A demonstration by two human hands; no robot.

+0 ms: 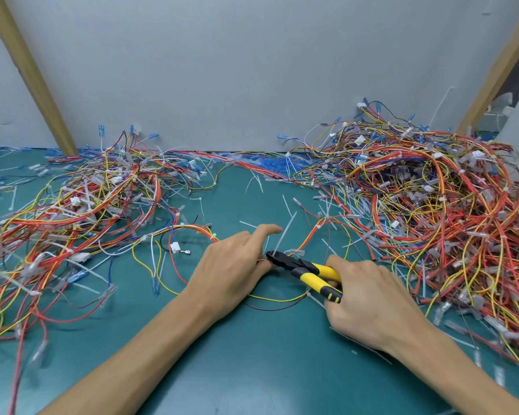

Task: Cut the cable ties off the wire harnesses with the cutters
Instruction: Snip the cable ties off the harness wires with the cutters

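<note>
The right hand (369, 295) has its grip clenched round the handles of the yellow-and-black cutters (307, 269). Their dark nose points left, at the foot of a white plastic cable tie (286, 235) standing up from a thin red-and-yellow wire harness (192, 227). The left hand (231, 265) lies on that harness just beside the nose; its grip seems to pinch the wires, though the fingertips are hidden. This is mid teal surface (252, 354), between a left pile of coloured harnesses (87, 205) and a larger right pile (432, 205).

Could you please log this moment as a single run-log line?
phase: cutting | left hand: pinches harness | right hand: grips cutters | tips: at white cable tie
</note>
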